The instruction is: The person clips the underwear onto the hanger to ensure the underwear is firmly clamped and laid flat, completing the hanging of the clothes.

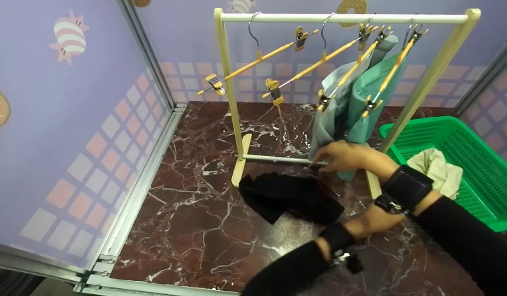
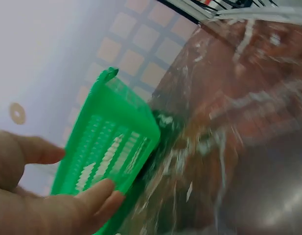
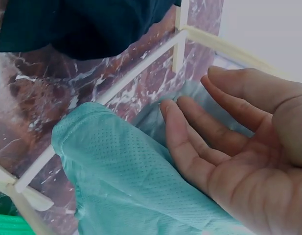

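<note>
My right hand [image 1: 346, 156] is at the lower ends of the hanging clothes, fingers loosely bent. In the right wrist view, that hand [image 3: 239, 156] holds nothing and is beside a teal mesh-textured garment [image 3: 121, 166], with a grey garment [image 3: 153, 120] behind the fingers. Both the grey garment [image 1: 325, 123] and the teal garment [image 1: 366, 107] hang from clip hangers. A black garment [image 1: 294, 195] lies crumpled on the marbled surface. My left hand [image 1: 378, 222] is below the right forearm; in the left wrist view this hand [image 2: 58, 200] has its fingers apart, before a green basket [image 2: 111, 110].
A wooden rack with a white rail [image 1: 278, 18] stands at the back. Two clip hangers without clothes, one left [image 1: 261, 59] and one nearer the middle [image 1: 319, 63], hang there. To the right, the green basket [image 1: 483, 144] contains a cream cloth [image 1: 438, 170]. Patterned panels enclose the surface.
</note>
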### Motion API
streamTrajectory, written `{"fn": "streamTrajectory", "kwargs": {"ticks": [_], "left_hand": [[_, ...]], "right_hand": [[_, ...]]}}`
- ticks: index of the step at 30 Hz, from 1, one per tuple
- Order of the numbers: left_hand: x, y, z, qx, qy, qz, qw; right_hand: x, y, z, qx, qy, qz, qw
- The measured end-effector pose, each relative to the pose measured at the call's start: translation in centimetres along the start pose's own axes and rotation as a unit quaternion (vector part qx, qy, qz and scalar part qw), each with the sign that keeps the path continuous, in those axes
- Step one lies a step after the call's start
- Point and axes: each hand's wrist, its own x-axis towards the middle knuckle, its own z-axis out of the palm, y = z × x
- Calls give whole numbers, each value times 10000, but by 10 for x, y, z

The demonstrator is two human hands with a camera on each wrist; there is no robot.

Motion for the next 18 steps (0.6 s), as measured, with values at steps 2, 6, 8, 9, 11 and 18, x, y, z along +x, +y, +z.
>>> {"fn": "streamTrajectory", "kwargs": {"ticks": [2,6,8,9,11,18], "left_hand": [[-12,2,-14,579,-135,-210,9980],[-44,6,-47,1005,-620,-833,9895],[-59,5,-64,1479,-766,-776,9830],[-67,3,-73,1701,-812,-687,9797],[-83,-4,-92,2124,-819,-482,9725],[-135,-25,-162,2528,197,-1022,9619]], "right_hand": [[-7,7,1,64,21,-32,10000],[-17,22,10,563,-52,-76,9984],[-20,28,17,847,-103,-52,9963],[-21,31,21,1002,-129,-13,9949],[-24,35,31,1169,-136,108,9930],[-27,44,73,1325,236,490,9897]]}}
